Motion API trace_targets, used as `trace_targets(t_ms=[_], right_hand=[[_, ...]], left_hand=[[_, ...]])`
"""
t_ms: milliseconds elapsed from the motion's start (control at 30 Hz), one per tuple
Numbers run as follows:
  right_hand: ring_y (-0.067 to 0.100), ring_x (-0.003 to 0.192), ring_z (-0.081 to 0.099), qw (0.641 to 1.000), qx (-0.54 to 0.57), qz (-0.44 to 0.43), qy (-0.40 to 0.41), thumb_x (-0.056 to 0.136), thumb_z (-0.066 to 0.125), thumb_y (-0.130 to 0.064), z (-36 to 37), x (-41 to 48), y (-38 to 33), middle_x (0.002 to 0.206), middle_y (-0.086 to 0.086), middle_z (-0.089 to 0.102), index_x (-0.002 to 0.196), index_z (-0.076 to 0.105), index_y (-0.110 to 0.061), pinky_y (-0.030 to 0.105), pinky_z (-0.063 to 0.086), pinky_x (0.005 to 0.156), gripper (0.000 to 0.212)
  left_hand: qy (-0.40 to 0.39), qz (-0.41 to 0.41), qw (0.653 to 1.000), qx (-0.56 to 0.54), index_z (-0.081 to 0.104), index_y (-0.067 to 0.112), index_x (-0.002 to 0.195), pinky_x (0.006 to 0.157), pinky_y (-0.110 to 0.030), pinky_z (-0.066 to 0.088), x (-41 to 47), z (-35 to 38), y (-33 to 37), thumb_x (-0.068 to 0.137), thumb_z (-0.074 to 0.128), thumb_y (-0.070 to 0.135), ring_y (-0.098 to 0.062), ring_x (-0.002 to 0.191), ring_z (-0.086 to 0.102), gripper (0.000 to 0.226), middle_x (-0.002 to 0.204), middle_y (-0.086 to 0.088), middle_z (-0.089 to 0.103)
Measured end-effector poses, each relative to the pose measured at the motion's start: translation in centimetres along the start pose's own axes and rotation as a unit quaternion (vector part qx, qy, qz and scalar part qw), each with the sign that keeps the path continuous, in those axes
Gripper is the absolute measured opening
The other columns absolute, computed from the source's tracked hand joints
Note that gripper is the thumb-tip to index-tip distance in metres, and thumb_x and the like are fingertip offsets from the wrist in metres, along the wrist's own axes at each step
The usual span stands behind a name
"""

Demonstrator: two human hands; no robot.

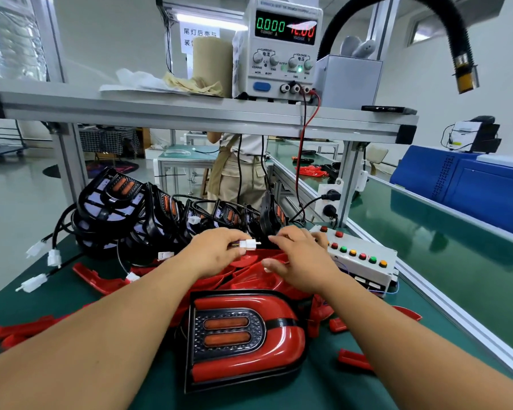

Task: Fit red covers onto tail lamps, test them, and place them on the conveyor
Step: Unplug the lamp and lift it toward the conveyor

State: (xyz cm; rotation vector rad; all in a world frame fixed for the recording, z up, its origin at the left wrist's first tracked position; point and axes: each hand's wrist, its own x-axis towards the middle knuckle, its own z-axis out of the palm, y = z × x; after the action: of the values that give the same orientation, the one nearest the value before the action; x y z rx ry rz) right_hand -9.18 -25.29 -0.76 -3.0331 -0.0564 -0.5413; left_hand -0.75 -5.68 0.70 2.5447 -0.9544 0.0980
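Tail lamp (249, 335): lying nearest, red cover fitted, on the green bench (42, 291).
Left hand (216, 253): pinching a white connector (248, 244).
Right hand (299, 261): hovering over loose red covers (249, 279); grip unclear.
Power supply (282, 45): reading 0.000 amps.

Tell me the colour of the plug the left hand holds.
White: the plug pinched in the left hand, clear in the head view.

Brown paper roll (213, 65) on shelf (160, 110); black hose (457, 39) overhead; blue cabinet (471, 184) right.
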Motion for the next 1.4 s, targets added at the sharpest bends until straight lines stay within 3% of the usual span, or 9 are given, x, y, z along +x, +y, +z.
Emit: trace_targets(t_ms=[100, 233, 400, 733, 800, 967, 1100, 1200, 1400], right_hand=[[0.017, 0.134, 0.038, 0.978, 0.142, -0.057, -0.140, 0.077, 0.059, -0.072, -2.2, -1.4, -2.4, 0.142, -0.004, 0.041, 0.145, 0.040, -0.031, 0.044, 0.028, 0.114, 0.082], [0.015, 0.149, -0.005, 0.939, 0.088, -0.122, -0.308, 0.059, 0.074, -0.073, -2.2, -4.8, -4.7, 0.162, -0.014, -0.006, 0.147, -0.017, -0.046, 0.050, -0.008, 0.113, 0.130], [0.017, 0.148, -0.003, 0.945, 0.064, -0.130, -0.294, 0.056, 0.077, -0.073, -2.1, -5.8, -5.5, 0.157, -0.018, -0.002, 0.142, -0.028, -0.047, 0.055, -0.002, 0.115, 0.138], [0.011, 0.136, 0.024, 0.958, 0.236, -0.078, -0.144, 0.047, 0.076, -0.073, -1.1, -6.6, -5.5, 0.142, -0.016, 0.022, 0.152, 0.001, -0.035, 0.038, 0.023, 0.119, 0.134], [0.009, 0.134, 0.036, 0.918, 0.381, -0.020, -0.103, 0.044, 0.080, -0.063, -1.8, -6.3, -6.0, 0.144, -0.008, 0.033, 0.152, 0.015, -0.029, 0.035, 0.030, 0.117, 0.130], [0.004, 0.102, 0.066, 0.782, 0.623, 0.018, 0.011, 0.051, 0.078, -0.047, -2.7, -4.5, -7.4, 0.106, -0.015, 0.071, 0.122, 0.050, -0.034, 0.018, 0.052, 0.084, 0.077], [0.016, 0.099, 0.068, 0.716, 0.693, 0.045, 0.066, 0.053, 0.078, -0.050, -2.5, -2.9, -9.4, 0.103, -0.005, 0.073, 0.117, 0.057, -0.030, 0.035, 0.055, 0.092, 0.070], [0.020, 0.100, 0.069, 0.705, 0.701, 0.063, 0.093, 0.054, 0.083, -0.048, -2.1, -2.1, -11.5, 0.105, 0.000, 0.073, 0.117, 0.058, -0.029, 0.037, 0.056, 0.089, 0.071], [0.020, 0.120, 0.056, 0.790, 0.585, 0.164, 0.078, 0.028, 0.073, -0.087, -1.9, -1.9, -14.5, 0.130, 0.002, 0.056, 0.136, 0.045, -0.031, 0.042, 0.046, 0.103, 0.125]], left_hand=[[-0.018, -0.017, 0.999, -0.021, 0.043, 0.036, 0.145, 0.094, -0.023, 0.037, 0.0, -1.1, -0.5, 0.100, 0.052, 0.019, -0.020, 0.123, 0.054, 0.049, 0.138, 0.000, 0.057], [-0.036, -0.032, 0.999, -0.021, 0.032, 0.038, 0.149, 0.085, -0.021, 0.039, -0.7, -2.9, -1.8, 0.098, 0.049, 0.006, -0.020, 0.120, 0.055, 0.063, 0.141, -0.002, 0.054], [-0.027, -0.059, 0.998, -0.001, 0.044, 0.024, 0.138, 0.098, -0.026, 0.038, -2.1, -3.9, -3.0, 0.097, 0.051, 0.003, -0.021, 0.126, 0.051, 0.047, 0.138, -0.003, 0.055], [0.162, -0.078, 0.972, -0.154, 0.066, 0.027, 0.123, 0.076, -0.032, 0.056, -2.9, -6.4, -4.4, 0.097, 0.054, 0.006, -0.016, 0.082, 0.064, 0.035, 0.105, 0.000, 0.068], [0.270, -0.102, 0.923, -0.256, 0.063, 0.031, 0.122, 0.059, -0.024, 0.052, -2.6, -7.4, -5.3, 0.098, 0.052, 0.006, -0.011, 0.070, 0.060, 0.036, 0.096, 0.003, 0.064], [0.441, -0.213, 0.672, -0.555, 0.060, 0.023, 0.130, 0.052, -0.016, 0.051, -2.3, -8.2, -6.8, 0.100, 0.049, 0.005, -0.002, 0.067, 0.054, 0.036, 0.092, 0.002, 0.060], [0.333, -0.253, 0.650, -0.634, 0.061, 0.021, 0.123, 0.064, -0.024, 0.046, -3.7, -3.7, -3.9, 0.101, 0.046, 0.012, -0.006, 0.066, 0.048, 0.028, 0.086, -0.002, 0.054], [0.221, -0.239, 0.668, -0.669, 0.063, 0.010, 0.120, 0.072, -0.028, 0.047, -5.5, -0.8, -0.4, 0.098, 0.049, 0.027, -0.014, 0.065, 0.061, 0.031, 0.083, -0.003, 0.067], [0.030, -0.150, 0.490, -0.858, 0.074, 0.012, 0.113, 0.085, -0.044, 0.056, -7.3, 0.8, 2.8, 0.086, 0.055, 0.043, -0.031, 0.106, 0.069, 0.046, 0.119, -0.014, 0.070]])
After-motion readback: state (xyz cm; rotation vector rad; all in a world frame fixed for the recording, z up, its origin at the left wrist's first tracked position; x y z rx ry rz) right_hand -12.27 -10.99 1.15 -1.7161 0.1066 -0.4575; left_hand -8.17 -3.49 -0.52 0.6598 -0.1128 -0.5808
